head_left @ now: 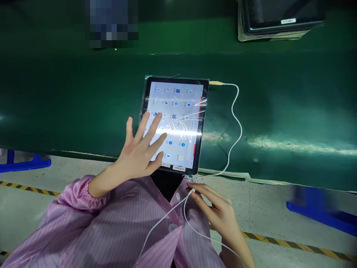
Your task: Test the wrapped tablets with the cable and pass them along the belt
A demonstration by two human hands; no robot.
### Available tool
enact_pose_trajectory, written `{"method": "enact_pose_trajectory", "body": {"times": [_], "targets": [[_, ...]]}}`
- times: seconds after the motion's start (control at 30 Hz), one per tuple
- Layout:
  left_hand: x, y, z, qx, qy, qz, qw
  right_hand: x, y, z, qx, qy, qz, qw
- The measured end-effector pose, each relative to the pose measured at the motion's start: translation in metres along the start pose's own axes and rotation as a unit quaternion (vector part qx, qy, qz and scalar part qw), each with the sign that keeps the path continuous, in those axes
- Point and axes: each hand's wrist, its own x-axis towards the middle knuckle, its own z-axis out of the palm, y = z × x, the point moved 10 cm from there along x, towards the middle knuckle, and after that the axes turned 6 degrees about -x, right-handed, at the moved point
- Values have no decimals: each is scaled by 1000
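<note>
Green bench mat, dark monitor beyond, filmed tablet, white cable

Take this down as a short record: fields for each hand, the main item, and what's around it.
Left hand: spread over the tablet screen
Right hand: pinching a white cable
Tablet: lit, showing app icons, under plastic film, lying on a green mat
Cable: yellow plug at the tablet's upper right corner
Around: pink striped smock, blue stand

Green-matted workbench with a film-wrapped tablet
</note>
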Motion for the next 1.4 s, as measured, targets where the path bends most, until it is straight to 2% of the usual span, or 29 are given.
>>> {"method": "enact_pose_trajectory", "body": {"times": [0.1, 0.2, 0.27, 0.33, 0.43, 0.53, 0.63, 0.77, 0.93, 1.1, 1.2, 1.4], "targets": [[5, 27, 13, -21, -20, 25, 999, 1, -2, 2, 6, -6, -16, 1000], [5, 65, 23, -53, -57, 106, 991, 0, -4, 3, 3, -8, -22, 1000], [2, 74, 21, -61, -64, 133, 987, -1, -4, 2, -2, -9, -23, 1000], [3, 61, 12, -58, -41, 112, 991, -2, -4, 2, -8, -12, -26, 1000], [13, 13, -6, -52, 3, 28, 998, -1, -6, 4, -8, -18, -30, 999], [34, -39, -17, -45, 23, -57, 997, 3, -10, 6, 1, -31, -34, 999], [56, -69, -23, -52, 39, -93, 994, 6, -18, 5, 6, -36, -49, 998], [63, -80, -19, -49, 47, -97, 993, 6, -23, -5, 0, -3, -57, 998], [47, -83, -8, -46, 41, -109, 992, 7, -23, -10, 0, 14, -58, 998], [35, -88, -14, -58, 77, -104, 990, 14, -31, -15, 4, 24, -82, 996], [30, -93, -13, -82, 76, -104, 988, 20, -39, -20, 4, 39, -95, 995], [15, -100, 1, -173, 49, -130, 975, 26, -46, -20, 15, 37, -71, 997]]}}
